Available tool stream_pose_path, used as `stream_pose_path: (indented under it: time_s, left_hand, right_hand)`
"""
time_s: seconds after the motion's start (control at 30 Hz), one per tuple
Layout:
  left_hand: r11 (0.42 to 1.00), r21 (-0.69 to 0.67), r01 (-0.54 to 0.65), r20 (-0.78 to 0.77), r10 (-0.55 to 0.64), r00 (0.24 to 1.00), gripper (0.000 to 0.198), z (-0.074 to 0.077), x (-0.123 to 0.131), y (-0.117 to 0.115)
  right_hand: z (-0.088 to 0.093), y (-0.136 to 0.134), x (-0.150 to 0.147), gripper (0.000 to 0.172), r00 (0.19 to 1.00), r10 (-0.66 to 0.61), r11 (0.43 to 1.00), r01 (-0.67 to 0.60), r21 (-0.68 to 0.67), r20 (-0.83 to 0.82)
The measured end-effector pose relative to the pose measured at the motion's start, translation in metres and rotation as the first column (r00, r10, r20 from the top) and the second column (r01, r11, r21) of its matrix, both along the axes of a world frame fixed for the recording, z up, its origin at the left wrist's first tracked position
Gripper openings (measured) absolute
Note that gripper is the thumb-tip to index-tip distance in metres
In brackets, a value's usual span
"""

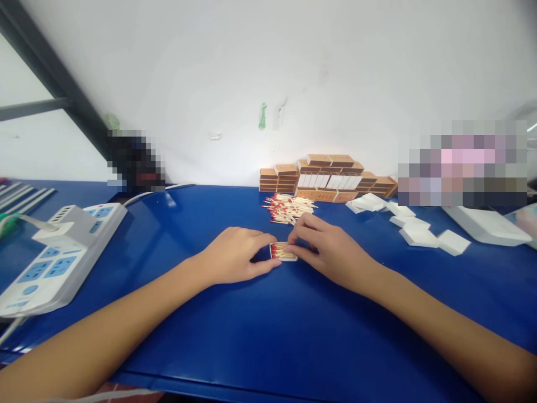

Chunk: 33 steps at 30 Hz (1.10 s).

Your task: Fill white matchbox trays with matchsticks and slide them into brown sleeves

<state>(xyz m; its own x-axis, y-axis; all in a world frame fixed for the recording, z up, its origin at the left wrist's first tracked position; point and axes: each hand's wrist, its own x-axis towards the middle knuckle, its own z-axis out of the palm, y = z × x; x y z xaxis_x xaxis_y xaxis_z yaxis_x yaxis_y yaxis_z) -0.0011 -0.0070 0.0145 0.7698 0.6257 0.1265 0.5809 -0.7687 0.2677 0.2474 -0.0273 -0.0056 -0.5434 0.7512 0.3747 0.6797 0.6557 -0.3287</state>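
Observation:
A small white matchbox tray (289,259) with red-tipped matches (277,251) in it lies on the blue table in front of me. My left hand (237,254) grips the tray's left end between thumb and fingers. At the tray's right end is my right hand (325,246), its fingers curled and its fingertips over the matches. Whatever those fingertips pinch is hidden. Just beyond the tray is a loose heap of matches (287,208), most of their red heads pointing left.
Stacked matchboxes (319,179) line the wall behind the heap. Several empty white trays (415,232) are scattered to the right, near a larger white object (486,224). On the left lies a white power strip (73,252) with a plugged-in adapter (69,226) and cables.

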Motion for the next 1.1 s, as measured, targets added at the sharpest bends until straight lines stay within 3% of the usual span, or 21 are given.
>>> stream_pose_path:
  time_s: [0.63,1.1]
  left_hand:
    - [1.000,0.025,-0.003,0.007,0.002,1.000,0.034,-0.0005,-0.0003,0.0004]
    - [1.000,0.017,-0.011,-0.022,0.011,1.000,0.034,0.0002,-0.0001,0.0001]
  right_hand:
    - [-0.0007,-0.0009,-0.0020,0.018,0.995,0.099,0.993,-0.097,0.073,-0.023]
    - [-0.0002,-0.0029,-0.0040,0.019,0.995,0.098,0.993,-0.097,0.066,-0.011]
